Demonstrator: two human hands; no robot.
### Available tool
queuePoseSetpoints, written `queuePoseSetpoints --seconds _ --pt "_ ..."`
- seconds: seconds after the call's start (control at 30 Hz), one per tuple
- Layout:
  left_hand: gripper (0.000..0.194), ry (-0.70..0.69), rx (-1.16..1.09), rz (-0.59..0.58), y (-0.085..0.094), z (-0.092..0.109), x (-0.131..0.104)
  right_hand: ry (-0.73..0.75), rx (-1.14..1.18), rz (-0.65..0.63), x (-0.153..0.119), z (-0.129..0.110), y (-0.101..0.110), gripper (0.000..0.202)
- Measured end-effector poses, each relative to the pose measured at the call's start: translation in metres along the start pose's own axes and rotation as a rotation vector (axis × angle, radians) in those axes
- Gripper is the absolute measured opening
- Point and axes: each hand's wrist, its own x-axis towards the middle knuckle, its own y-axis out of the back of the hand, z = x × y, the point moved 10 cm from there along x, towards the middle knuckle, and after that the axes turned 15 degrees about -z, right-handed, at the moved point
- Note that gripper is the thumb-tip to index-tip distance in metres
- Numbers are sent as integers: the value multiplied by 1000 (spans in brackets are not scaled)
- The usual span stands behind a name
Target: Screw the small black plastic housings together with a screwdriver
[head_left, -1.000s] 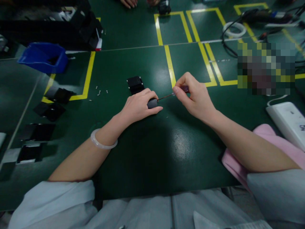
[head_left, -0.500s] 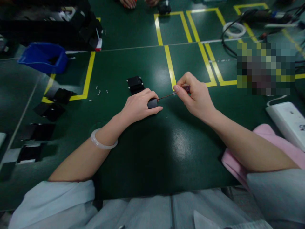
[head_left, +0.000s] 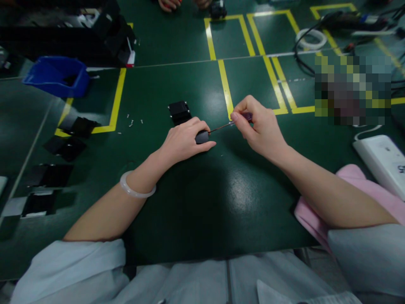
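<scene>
Under my left hand a small black device part is held against the green table, thumb on the near side and fingers over the top. Between thumb and fingers, my right hand grips a screwdriver by its dark handle. Its thin shaft slopes left, and the tip meets the right end of the black part. Whether a screw sits there is too small to tell. Just beyond my left hand lies a black block-shaped piece with bright screws at its corners, its near end partly hidden by my fingers.
Loose screws lie left of my hands. Several black parts line the left side, near a blue bin. At right are a pink cloth and a white power strip. Another person's hand shows at the far edge.
Both my hands, the screwdriver and the black part stay in nearly the same position. At the far edge, the other person's hand has shifted slightly.
</scene>
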Motion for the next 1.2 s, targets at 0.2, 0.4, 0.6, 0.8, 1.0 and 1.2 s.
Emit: queuePoseSetpoints --seconds 0.2,0.4,0.6,0.8,1.0,1.2 --pt "43 5 -6 -17 -1 0 0 -11 26 -26 0 -1 -2 12" --pt "42 7 -13 -17 -1 -1 0 -34 12 -32 0 -1 -1 21" --pt "43 8 -15 -15 -1 0 0 27 5 0 -1 -4 0 14" --pt "42 4 -4 -8 -1 0 0 6 -5 3 0 -3 1 22" --pt "43 3 -8 -8 -1 0 0 -1 -28 -10 0 0 -1 16" --pt "43 -3 -25 -8 -2 -1 0 -4 -31 7 -1 0 0 12"
